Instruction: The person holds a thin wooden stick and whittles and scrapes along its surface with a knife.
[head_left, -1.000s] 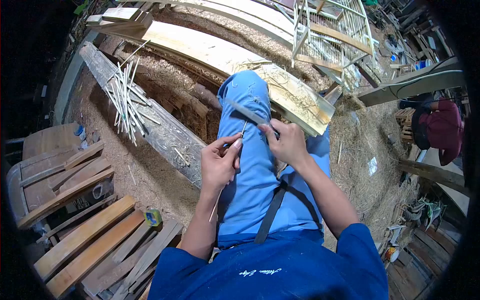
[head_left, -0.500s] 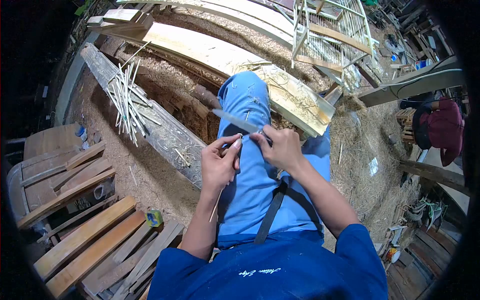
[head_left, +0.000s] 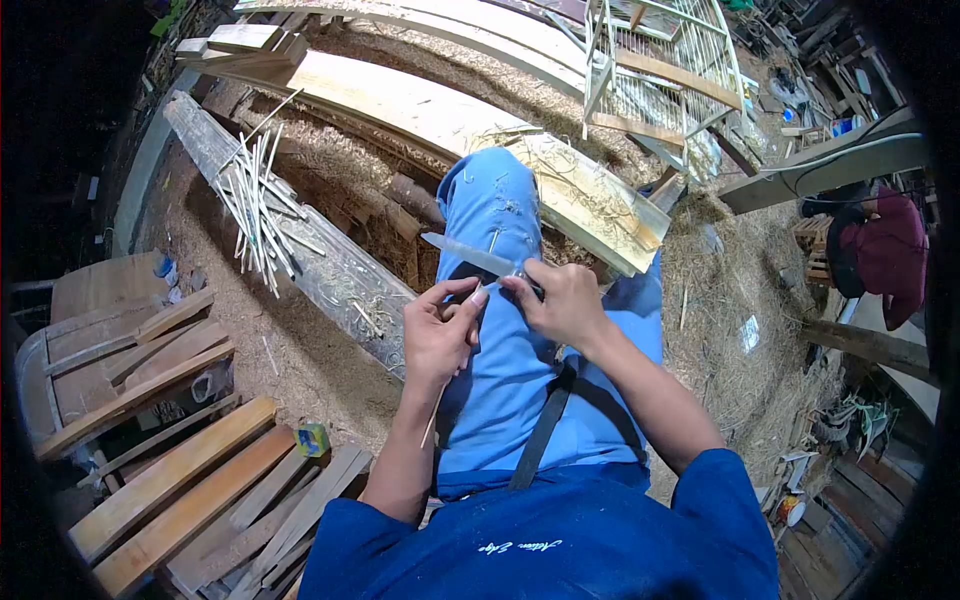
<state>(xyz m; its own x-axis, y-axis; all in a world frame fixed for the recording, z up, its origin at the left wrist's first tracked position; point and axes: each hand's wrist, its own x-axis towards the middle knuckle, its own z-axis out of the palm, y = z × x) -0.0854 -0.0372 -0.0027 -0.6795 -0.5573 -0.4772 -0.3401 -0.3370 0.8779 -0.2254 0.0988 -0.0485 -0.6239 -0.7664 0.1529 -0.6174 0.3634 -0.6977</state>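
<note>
A thin wooden stick (head_left: 430, 418) runs back from my left hand (head_left: 436, 328), whose fingers pinch it above my blue-trousered knee. My right hand (head_left: 566, 303) is closed round the handle of a knife (head_left: 468, 254). The blade points up and to the left, just above the fingertips of my left hand. Both hands are close together over the thigh. To the left, a bundle of thin pale sticks (head_left: 256, 212) lies across a weathered plank (head_left: 335, 266).
A pale board (head_left: 400, 100) with shavings crosses beyond my knee. A slatted wooden cage (head_left: 665, 70) stands at the upper right. Another person (head_left: 888, 255) is at the far right. Cut boards (head_left: 180, 480) and a yellow-blue tape measure (head_left: 312, 439) lie lower left.
The knife and my right hand have moved slightly down and to the left, and the blade has swung to a flatter angle. My left hand has stayed nearly in place.
</note>
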